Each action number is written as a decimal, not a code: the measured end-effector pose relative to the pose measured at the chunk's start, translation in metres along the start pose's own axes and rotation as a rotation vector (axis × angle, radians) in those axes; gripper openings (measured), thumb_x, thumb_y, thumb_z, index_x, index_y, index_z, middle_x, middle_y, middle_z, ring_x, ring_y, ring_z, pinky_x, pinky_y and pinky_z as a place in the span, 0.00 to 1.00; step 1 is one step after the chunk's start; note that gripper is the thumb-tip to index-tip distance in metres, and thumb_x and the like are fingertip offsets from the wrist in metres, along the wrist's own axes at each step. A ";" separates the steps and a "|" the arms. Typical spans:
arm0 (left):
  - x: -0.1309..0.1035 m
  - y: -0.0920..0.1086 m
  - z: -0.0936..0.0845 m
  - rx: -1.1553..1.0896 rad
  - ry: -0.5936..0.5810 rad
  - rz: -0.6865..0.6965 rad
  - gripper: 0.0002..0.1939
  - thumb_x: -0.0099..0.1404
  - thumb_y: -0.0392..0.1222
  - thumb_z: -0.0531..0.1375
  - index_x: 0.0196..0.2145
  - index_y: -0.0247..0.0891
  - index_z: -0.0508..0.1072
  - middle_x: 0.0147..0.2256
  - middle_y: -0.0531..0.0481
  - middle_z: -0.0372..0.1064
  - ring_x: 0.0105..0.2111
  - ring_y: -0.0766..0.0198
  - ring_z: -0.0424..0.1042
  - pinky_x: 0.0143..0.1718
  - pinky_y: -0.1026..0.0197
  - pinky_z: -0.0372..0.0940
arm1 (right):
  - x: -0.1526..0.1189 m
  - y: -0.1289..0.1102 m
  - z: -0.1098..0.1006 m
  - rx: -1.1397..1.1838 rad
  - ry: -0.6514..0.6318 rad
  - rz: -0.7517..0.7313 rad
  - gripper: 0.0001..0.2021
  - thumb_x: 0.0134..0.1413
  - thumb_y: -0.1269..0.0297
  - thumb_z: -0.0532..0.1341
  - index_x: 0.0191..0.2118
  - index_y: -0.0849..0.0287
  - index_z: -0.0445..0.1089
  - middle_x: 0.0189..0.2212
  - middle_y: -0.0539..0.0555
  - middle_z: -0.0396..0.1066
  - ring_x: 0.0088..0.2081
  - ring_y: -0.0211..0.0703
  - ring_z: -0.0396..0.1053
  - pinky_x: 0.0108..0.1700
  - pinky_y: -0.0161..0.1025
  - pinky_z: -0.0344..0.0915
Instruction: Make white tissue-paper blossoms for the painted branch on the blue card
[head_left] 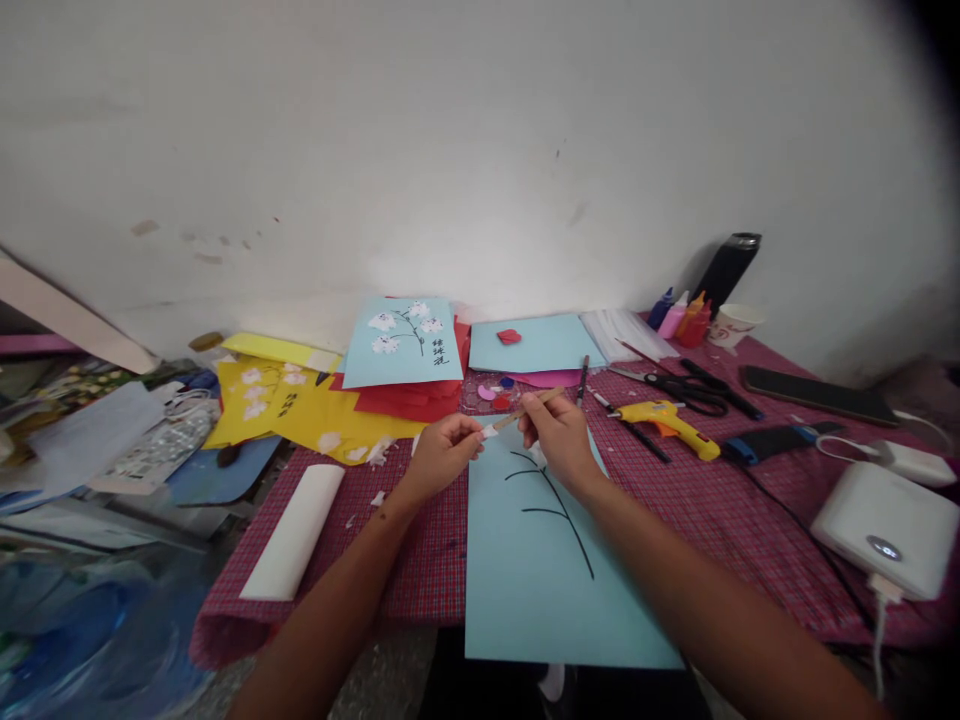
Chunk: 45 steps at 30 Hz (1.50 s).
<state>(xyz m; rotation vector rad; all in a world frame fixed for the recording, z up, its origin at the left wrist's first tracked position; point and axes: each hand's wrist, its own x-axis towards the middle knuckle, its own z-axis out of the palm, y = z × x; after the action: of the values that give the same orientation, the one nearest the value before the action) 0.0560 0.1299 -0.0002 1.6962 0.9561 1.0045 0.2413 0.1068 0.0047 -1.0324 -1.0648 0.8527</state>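
Over a light-blue sheet of paper (517, 600), both my hands meet near its far end. Black curved branch lines (568, 514) are drawn on that sheet. My left hand (442, 458) is closed in a pinch on a small white scrap of paper (490, 432). A thin tan stick (510, 418) is gripped in my right hand (556, 436), its lower tip touching or just beside the scrap. Partly hidden by the right hand, a bit of white (537, 456) lies at the top of the branch.
A yellow glue gun (667, 425), scissors (694, 392) and a white power bank (885, 530) lie to the right. Finished flower cards (360, 350) stand on red paper at the back. A folded white paper (296, 535) lies left. Paint bottles (682, 318) and a black flask (727, 270) stand back right.
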 end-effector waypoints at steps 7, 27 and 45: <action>0.005 -0.006 -0.004 -0.160 0.018 -0.185 0.11 0.57 0.46 0.63 0.31 0.35 0.70 0.23 0.52 0.69 0.22 0.69 0.67 0.24 0.67 0.60 | 0.013 0.000 -0.013 0.076 0.184 -0.051 0.16 0.55 0.52 0.60 0.25 0.60 0.66 0.16 0.46 0.63 0.15 0.31 0.59 0.16 0.30 0.56; -0.027 0.003 -0.075 0.387 0.158 -0.084 0.12 0.59 0.43 0.58 0.38 0.37 0.75 0.32 0.50 0.74 0.29 0.64 0.70 0.29 0.64 0.63 | 0.018 0.007 -0.014 0.109 0.157 0.000 0.14 0.54 0.54 0.61 0.26 0.59 0.67 0.16 0.45 0.63 0.14 0.32 0.58 0.15 0.30 0.55; -0.039 -0.031 -0.069 0.880 -0.007 0.310 0.14 0.59 0.33 0.57 0.43 0.38 0.73 0.46 0.43 0.71 0.48 0.56 0.68 0.52 0.51 0.62 | 0.005 -0.004 -0.008 0.026 0.053 0.023 0.15 0.56 0.53 0.60 0.25 0.59 0.66 0.18 0.47 0.64 0.16 0.32 0.60 0.17 0.30 0.56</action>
<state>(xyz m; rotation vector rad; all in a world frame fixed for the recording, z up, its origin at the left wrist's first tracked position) -0.0267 0.1245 -0.0202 2.6328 1.2589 0.8053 0.2510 0.1087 0.0084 -1.0418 -0.9968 0.8508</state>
